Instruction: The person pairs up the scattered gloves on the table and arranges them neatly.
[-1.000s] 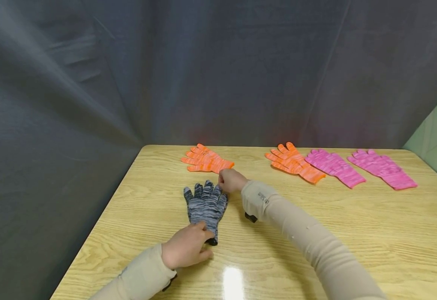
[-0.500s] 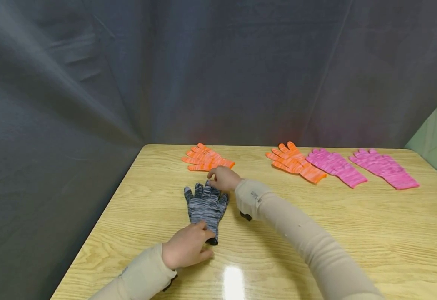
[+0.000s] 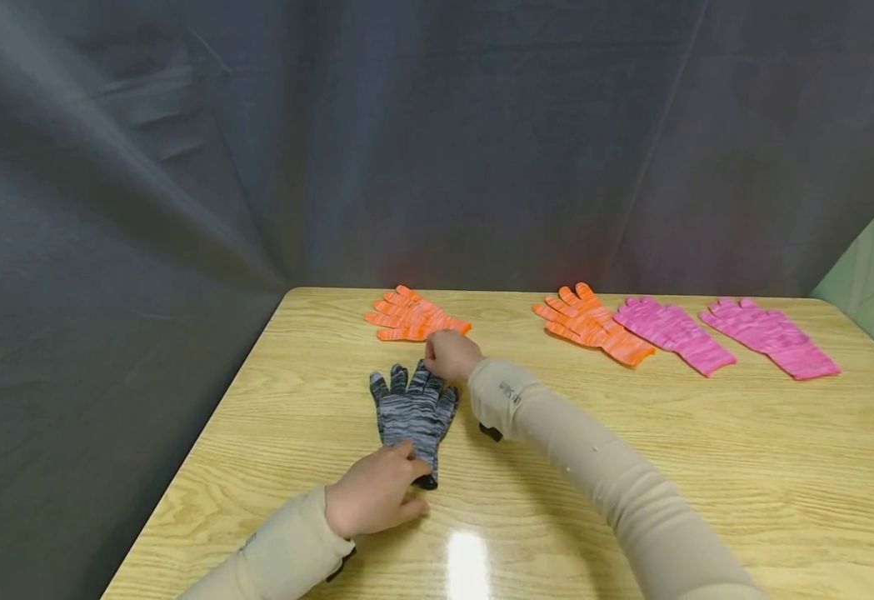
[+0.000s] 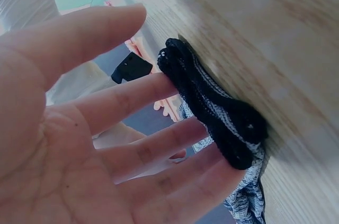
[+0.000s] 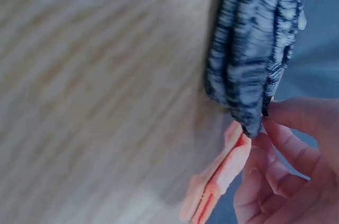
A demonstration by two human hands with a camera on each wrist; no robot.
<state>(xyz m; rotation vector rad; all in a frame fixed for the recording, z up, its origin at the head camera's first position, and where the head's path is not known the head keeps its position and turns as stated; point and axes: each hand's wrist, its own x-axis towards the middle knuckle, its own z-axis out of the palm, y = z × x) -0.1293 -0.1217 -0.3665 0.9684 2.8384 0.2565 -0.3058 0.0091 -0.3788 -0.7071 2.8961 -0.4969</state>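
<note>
A grey-and-black knit glove [image 3: 410, 412] lies flat on the table, its fingers pointing away from me and spread. My left hand [image 3: 377, 493] rests its fairly straight fingers on the wrist end; in the left wrist view they lie over the black cuff [image 4: 212, 102], the thumb held apart. At the far end my right hand [image 3: 453, 356] is bent over a finger of the glove. The right wrist view shows thumb and index finger pinching the tip of that grey glove finger [image 5: 249, 75]. Just beyond the right hand lies an orange glove [image 3: 412, 315], its cuff close to the knuckles.
Farther right along the back edge lie a second orange glove [image 3: 586, 323], a pink glove [image 3: 672, 333] overlapping its cuff side, and another pink glove [image 3: 770, 337]. A dark curtain [image 3: 481, 150] hangs behind the wooden table [image 3: 556, 467] and along its left side.
My right hand has shifted left from the glove's rightmost finger to a finger nearer the middle, and its fingers have closed there. The left hand stays on the cuff.
</note>
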